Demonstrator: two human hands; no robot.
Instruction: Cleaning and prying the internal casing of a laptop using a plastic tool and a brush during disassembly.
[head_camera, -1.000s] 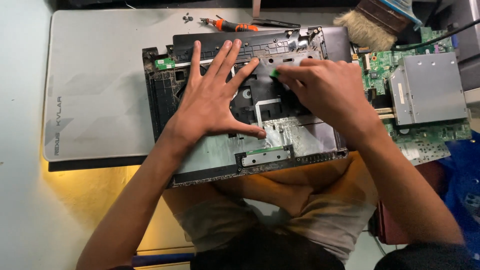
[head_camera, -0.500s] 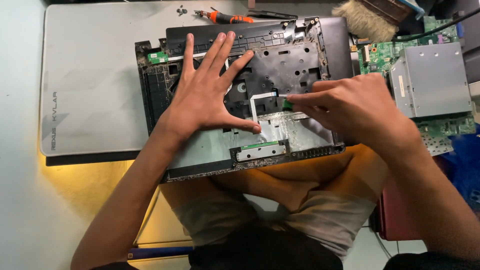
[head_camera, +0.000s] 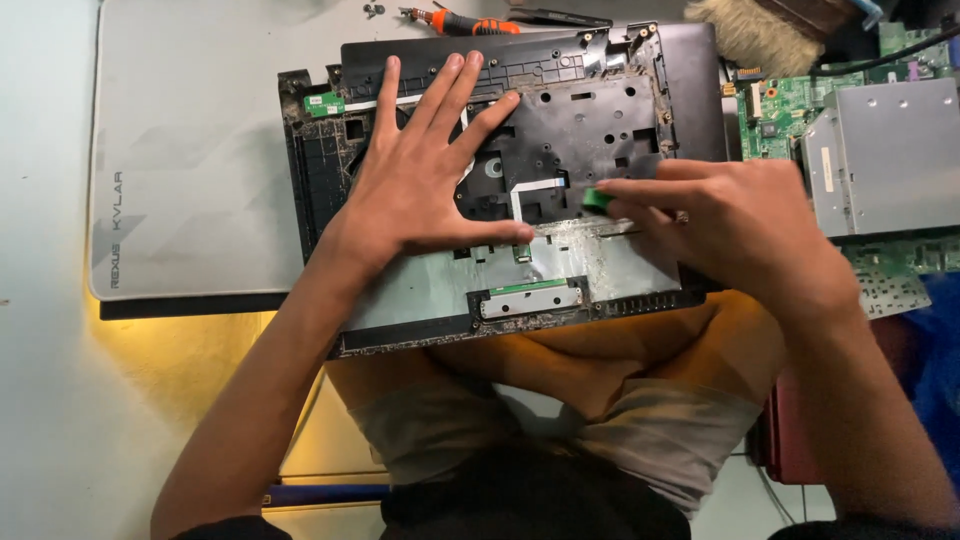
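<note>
A black laptop palmrest shell (head_camera: 600, 110) lies inside-up on a grey desk mat (head_camera: 190, 170), with a silvery foil area (head_camera: 430, 290) along its near edge. My left hand (head_camera: 420, 190) presses flat on the shell's middle, fingers spread, thumb resting near a white ribbon cable (head_camera: 530, 195). My right hand (head_camera: 730, 230) is over the shell's right part and pinches a small green piece (head_camera: 597, 199) between its fingertips, just above the foil.
A green circuit board (head_camera: 775, 120) with a metal drive box (head_camera: 885, 155) sits at the right. An orange-handled tool (head_camera: 470, 22) and a brush (head_camera: 745, 25) lie at the far edge. A small green board (head_camera: 325, 102) sits in the shell's left corner.
My right hand has moved with the green piece from the shell's upper middle down toward the foil area. My left hand stays flat on the shell.
</note>
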